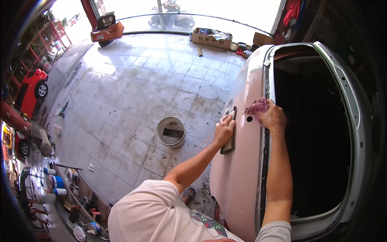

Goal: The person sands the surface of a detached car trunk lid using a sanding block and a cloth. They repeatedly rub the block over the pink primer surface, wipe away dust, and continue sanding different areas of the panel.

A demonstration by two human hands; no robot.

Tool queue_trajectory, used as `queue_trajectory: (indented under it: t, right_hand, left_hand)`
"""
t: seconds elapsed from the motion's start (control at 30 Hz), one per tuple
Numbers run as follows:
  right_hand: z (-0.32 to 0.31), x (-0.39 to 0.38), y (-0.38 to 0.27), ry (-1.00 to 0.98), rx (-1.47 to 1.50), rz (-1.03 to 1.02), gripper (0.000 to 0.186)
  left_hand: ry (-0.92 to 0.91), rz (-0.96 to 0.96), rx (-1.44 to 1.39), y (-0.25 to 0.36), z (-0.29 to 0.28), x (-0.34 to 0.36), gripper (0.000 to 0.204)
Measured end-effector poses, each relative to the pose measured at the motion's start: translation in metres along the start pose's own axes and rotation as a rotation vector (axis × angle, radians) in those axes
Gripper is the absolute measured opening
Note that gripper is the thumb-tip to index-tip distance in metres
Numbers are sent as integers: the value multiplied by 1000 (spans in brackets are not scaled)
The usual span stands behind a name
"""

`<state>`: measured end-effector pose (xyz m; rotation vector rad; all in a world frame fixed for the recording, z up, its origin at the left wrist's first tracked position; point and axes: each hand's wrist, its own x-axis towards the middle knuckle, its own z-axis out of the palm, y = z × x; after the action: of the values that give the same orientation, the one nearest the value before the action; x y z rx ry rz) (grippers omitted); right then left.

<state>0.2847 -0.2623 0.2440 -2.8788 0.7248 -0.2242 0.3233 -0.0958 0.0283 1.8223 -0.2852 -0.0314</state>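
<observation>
My left hand [225, 130] is closed over a long, dark, flat sanding block [228, 146], which lies against the side of a pinkish primed car panel [238, 181]. In my right hand [275, 117] is a bunched purple-pink rag [258, 106], held at the upper edge of the panel beside the window opening. A round dark hole [249, 119] shows in the panel just below the rag. Whitish wet streaks mark the surface around both hands.
A grey bucket [160, 139] with a dark flat piece inside stands on the tiled floor [133, 92] to the left. Farther off are a cardboard box [211, 41] and an orange bumper piece [108, 33]. Paint cans [56, 182] line the lower left. The car's dark window opening [314, 133] lies at right.
</observation>
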Motion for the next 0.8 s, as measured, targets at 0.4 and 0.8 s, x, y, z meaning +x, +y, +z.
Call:
queue_trajectory:
  t: [0.4,0.8]
  right_hand:
    - [-6,5,-11,2,25,9,75]
    - [4,11,-9,-2,17,3,75]
  left_hand:
    - [27,-55,25,-17,16,76,49]
    - [31,54,-52,-37,2,63,49]
